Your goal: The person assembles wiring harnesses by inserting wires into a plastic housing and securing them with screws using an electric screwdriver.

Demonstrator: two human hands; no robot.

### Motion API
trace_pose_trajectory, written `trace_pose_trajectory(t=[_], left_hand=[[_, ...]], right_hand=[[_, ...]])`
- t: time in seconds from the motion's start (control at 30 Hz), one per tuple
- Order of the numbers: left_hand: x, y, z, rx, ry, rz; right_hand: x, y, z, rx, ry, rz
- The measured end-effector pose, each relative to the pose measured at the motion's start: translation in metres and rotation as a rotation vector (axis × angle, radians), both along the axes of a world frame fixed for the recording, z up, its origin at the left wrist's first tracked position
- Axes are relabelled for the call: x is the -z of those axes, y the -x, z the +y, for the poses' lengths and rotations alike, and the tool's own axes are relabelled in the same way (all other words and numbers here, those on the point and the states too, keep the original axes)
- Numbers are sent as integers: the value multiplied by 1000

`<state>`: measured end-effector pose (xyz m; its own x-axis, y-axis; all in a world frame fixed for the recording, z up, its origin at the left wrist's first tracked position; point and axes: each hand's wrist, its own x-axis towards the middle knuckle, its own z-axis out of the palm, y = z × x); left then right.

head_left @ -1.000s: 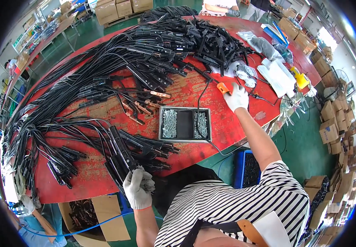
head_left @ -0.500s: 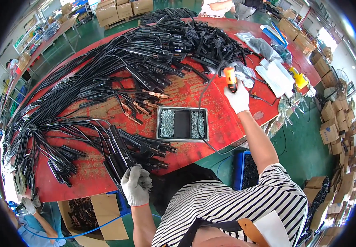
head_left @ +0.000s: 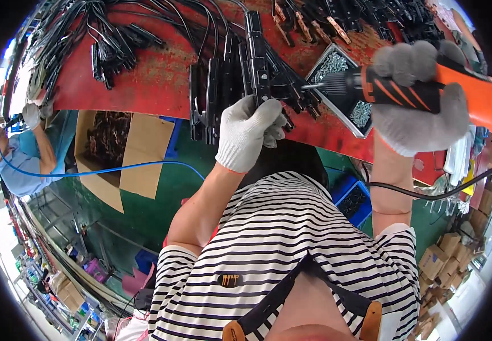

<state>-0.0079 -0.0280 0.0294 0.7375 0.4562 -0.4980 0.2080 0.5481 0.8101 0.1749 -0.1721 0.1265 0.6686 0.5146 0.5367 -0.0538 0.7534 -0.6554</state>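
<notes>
My left hand, in a whitish knit glove, grips the lower end of a long black plastic housing with shiny screw heads along its face. The housing tilts upward, with a black cable at its far end. Several similar black housings hang over the table edge beside it. My gloved right hand is wrapped round an orange and black power screwdriver. Its bit points left toward the housing, apart from it. Beneath the screwdriver lies a metal screw tray, partly hidden, with silver screws in its end compartments.
The red table carries bundled black cables and copper-coloured pieces. Below its edge stand a cardboard box and a blue bin. A blue hose crosses left, near another person. A dark cord crosses my right forearm.
The view has swung down and left. My right hand has brought the screwdriver from the table's far right to near the tray and housing. My left hand still holds the housing.
</notes>
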Motion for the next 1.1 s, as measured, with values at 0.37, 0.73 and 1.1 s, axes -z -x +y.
trace_pose_trajectory(t=[0.37, 0.73, 1.1], left_hand=[[-2, 3, 8, 14, -2, -17], [-3, 5, 8, -3, 30, 2], [-7, 6, 3, -56, -22, 5]], right_hand=[[28, 18, 43, -168, 90, 28], [25, 32, 50, -200, 216, -101], [16, 28, 55, -306, 185, -197]])
